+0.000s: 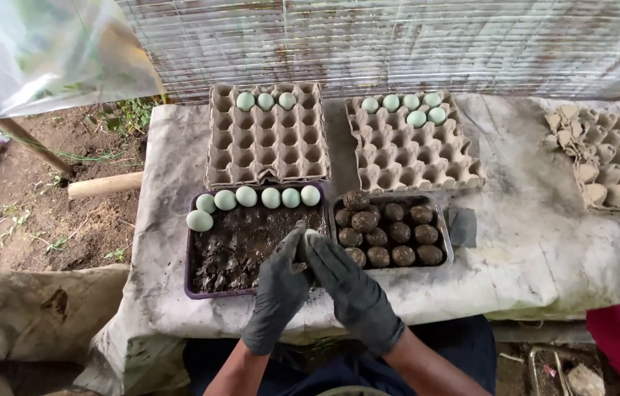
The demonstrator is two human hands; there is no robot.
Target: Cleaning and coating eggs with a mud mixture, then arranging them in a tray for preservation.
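Note:
Both my hands wear dark grey gloves. My left hand (278,290) and my right hand (350,286) meet over the near edge of a purple tray (189,279) filled with dark mud, and together they cup a pale egg (311,235) that is partly smeared with mud. Several clean pale green eggs (258,197) line the tray's far edge. To the right, a metal tray (445,242) holds several mud-coated eggs (389,233).
Two cardboard egg cartons stand behind the trays, the left carton (266,147) with three pale eggs, the right carton (412,158) with several. A stack of cartons (614,161) lies at far right. Grey cloth (537,249) covers the table. Bare soil and a wooden pole (104,185) lie left.

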